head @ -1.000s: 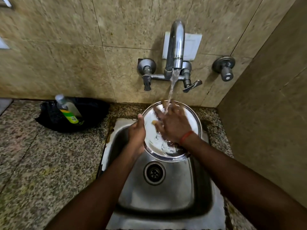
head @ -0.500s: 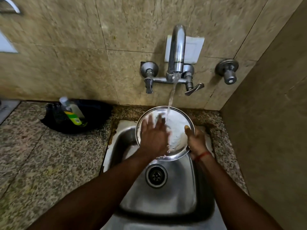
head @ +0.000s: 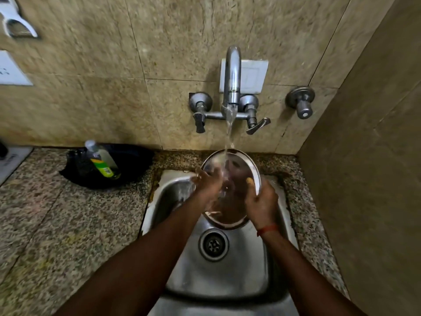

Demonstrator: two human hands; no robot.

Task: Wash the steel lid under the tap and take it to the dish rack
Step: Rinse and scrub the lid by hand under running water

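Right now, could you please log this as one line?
steel lid under running tap | right hand grips rim | left hand touches it

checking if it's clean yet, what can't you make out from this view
The steel lid: head view, face mostly hidden by the left hand, running water and dark reflections, so residue cannot be judged.
The dish rack: outside the frame.
The bottle: label too small and blurred to read.
The right hand: fingers hidden behind the lid.
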